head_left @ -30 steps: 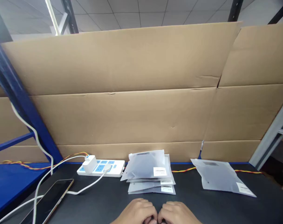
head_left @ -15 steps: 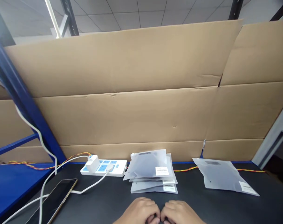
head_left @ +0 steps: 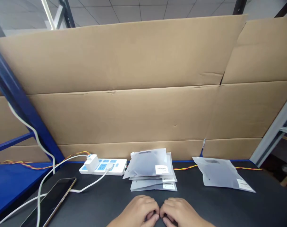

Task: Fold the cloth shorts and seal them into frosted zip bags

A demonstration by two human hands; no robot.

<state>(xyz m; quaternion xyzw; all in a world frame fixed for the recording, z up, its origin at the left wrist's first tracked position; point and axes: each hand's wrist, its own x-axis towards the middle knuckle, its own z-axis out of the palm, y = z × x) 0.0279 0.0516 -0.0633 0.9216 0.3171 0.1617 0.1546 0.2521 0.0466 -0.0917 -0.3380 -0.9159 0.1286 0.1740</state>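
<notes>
My left hand [head_left: 141,210] rests on the black table at the bottom middle, its fingers curled in with nothing visible in them. Beside it, knuckles close against it, lies my right hand [head_left: 178,212], curled the same way. Just beyond both hands is a stack of frosted plastic bags [head_left: 145,165] with white labels, loosely overlapping. A single frosted bag [head_left: 216,172] with a label lies apart on the right.
A white power strip [head_left: 119,166] with a plugged-in adapter [head_left: 91,163] sits at the back left. White cables cross a dark phone [head_left: 52,201] at left. Cardboard [head_left: 134,116] walls the back; a blue post [head_left: 27,107] leans left. A pen [head_left: 203,147] stands behind the single bag.
The view has shifted slightly, so the table items appear a little higher and further left. My hands show slightly more of themselves and are still together and curled.
</notes>
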